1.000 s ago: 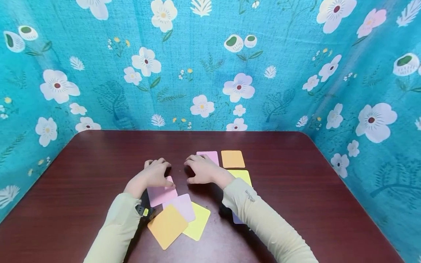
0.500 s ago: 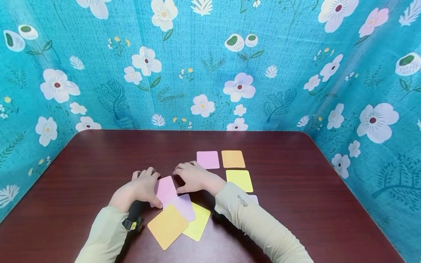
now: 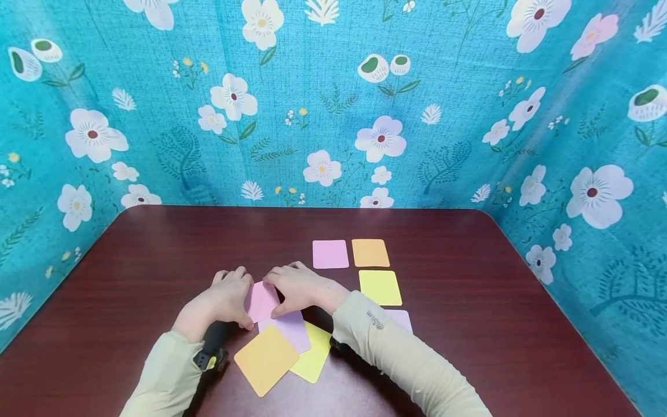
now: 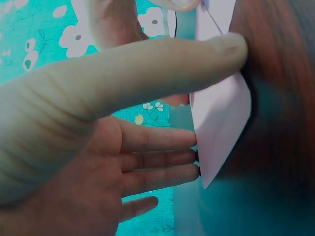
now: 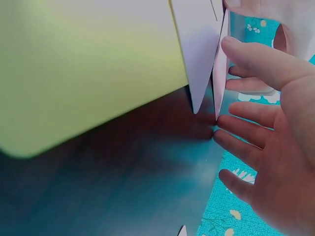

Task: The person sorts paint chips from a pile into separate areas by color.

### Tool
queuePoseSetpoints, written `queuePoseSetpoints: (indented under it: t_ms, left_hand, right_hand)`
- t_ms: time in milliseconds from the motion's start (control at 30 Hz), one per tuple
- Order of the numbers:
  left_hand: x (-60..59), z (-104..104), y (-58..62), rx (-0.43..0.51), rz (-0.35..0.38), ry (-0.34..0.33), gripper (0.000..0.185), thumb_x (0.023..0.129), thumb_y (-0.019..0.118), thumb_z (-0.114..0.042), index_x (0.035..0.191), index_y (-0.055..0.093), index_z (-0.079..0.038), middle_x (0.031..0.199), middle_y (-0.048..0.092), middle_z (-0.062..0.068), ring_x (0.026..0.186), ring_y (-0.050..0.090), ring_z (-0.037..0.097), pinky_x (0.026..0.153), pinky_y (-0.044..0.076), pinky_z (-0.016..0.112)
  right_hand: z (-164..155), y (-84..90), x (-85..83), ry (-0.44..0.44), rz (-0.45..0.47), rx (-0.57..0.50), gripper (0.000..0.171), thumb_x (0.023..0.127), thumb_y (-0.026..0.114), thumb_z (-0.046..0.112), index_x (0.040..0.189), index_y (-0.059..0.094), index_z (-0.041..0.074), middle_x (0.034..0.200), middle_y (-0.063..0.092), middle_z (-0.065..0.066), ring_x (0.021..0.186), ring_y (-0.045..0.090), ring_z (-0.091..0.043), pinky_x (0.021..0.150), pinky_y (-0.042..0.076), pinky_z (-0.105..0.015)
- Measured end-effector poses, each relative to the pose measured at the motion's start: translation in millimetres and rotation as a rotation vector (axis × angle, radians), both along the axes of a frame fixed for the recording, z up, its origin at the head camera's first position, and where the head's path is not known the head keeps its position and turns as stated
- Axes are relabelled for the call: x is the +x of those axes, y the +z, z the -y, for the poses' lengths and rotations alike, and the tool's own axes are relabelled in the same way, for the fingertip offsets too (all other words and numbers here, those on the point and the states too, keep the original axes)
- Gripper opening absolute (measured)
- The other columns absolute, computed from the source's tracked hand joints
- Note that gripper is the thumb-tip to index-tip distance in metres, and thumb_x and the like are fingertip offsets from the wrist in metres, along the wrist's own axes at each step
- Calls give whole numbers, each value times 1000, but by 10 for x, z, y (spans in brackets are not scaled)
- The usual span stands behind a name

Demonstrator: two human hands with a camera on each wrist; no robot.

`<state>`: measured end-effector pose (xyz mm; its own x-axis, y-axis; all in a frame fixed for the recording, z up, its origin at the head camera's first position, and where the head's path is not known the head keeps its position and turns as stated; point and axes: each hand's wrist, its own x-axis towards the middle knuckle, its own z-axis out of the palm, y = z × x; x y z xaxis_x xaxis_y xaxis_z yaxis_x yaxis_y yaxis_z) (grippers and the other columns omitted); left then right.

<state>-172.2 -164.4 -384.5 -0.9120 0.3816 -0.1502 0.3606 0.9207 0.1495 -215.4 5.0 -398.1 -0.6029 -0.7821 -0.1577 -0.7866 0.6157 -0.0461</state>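
A pink card [image 3: 260,301] lies on the dark wooden table [image 3: 156,243] between my two hands. My left hand [image 3: 229,296] pinches its left edge: in the left wrist view the thumb lies across the pink card [image 4: 221,118] and the straight fingertips meet its rim. My right hand [image 3: 292,286] touches the card's right side, thumb on the pink card's edge [image 5: 220,73], with its fingers [image 5: 241,147] spread flat. The card overlaps a lavender card [image 3: 289,330], which overlaps an orange card [image 3: 266,359] and a yellow card [image 3: 315,356].
Farther right, a pink card [image 3: 330,253], an orange card [image 3: 370,252] and a yellow card [image 3: 380,286] lie in a grid, with a lavender one [image 3: 401,317] partly hidden by my right sleeve. Flowered teal cloth [image 3: 333,104] walls three sides.
My left hand slid left off the pink card, uncovering it. My right hand moved left and nearer, away from the grid, until it touched the card's right side.
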Motion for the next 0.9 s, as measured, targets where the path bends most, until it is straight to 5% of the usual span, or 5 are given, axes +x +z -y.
queuePoseSetpoints:
  t_ms: [433,900]
  left_hand:
    - [-81,69,-40,94,30,5,72,52,82,-34,106,51,2,97,47,10,88,46,27,77,34,49]
    - [-113,49,43,87,48,19,67,56,80,-30,110,53,0,97,50,9,89,44,25,74,37,46]
  right_hand:
    - [98,15,-9,-4,-85,39,72,65,70,59,123,50,21,114,52,6,107,51,-11,95,34,-36]
    - [129,40,-98,-42,15,-3,78,62,73,57,126,49,19,119,50,3,112,44,-14,95,34,-36]
